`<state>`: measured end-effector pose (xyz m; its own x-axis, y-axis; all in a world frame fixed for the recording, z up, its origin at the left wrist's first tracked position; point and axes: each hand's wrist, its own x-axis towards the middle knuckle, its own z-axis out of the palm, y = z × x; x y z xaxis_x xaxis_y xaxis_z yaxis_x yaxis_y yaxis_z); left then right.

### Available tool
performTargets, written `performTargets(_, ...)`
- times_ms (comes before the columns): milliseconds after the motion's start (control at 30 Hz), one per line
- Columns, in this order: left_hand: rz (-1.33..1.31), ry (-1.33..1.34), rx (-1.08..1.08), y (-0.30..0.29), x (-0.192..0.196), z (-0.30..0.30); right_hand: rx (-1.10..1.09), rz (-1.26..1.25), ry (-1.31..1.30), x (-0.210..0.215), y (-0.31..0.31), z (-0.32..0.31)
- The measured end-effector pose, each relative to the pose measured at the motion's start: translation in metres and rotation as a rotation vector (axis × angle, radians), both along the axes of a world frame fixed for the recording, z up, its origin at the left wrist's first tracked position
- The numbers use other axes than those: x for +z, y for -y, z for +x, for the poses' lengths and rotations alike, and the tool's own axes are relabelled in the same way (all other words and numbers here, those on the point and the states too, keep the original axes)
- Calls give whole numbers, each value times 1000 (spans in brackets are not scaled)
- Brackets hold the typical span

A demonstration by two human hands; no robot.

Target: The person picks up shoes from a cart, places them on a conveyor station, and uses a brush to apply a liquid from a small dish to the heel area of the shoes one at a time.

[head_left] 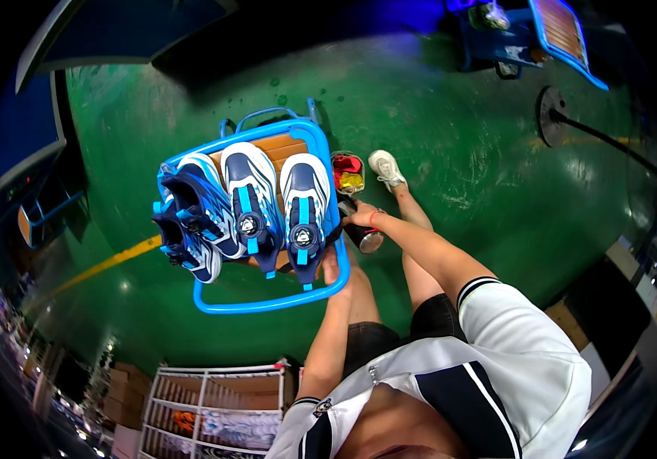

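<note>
A blue-framed chair [267,307] with a brown slatted seat carries several navy, white and light-blue sneakers with round dial fasteners. One sneaker [304,206] lies at the right of the seat, another [250,200] in the middle, and others overlap at the left. My left hand [331,264] is by the chair frame near the right sneaker's heel; its fingers are mostly hidden. Just right of the chair, my right hand [362,214] closes on a dark cylinder-like object [368,240] with a shiny round end. Its exact kind is unclear.
A small container [349,173] with red and yellow items stands beside the chair, near my foot. A pole with a round base [552,116] is at right. A blue chair [565,38] stands far right. White shelving [202,394] with folded items is at lower left.
</note>
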<state>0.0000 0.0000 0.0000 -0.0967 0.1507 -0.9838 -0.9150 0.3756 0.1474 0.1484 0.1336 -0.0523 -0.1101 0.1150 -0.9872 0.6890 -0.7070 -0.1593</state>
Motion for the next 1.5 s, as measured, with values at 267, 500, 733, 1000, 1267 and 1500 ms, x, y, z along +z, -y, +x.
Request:
performTargets(267, 517, -93, 303, -72, -41, 12, 260, -51, -117, -87, -67, 4)
performTargets(500, 480, -212, 503, -65, -16, 7, 145, -9, -136, -61, -86, -40)
performTargets(733, 536, -163, 487, -82, 22, 19, -76, 4, -76, -83, -80, -55)
performTargets(1000, 470, -275, 171, -75, 32, 26, -416, 31, -44, -89, -75, -72)
performTargets(1267, 76, 59, -785, -66, 147, -8, -473, -171, -305, 12, -74, -12)
performTargets(1500, 447, -1488, -1069, -167, 184, -35, -490, -104, -74, 72, -94, 100)
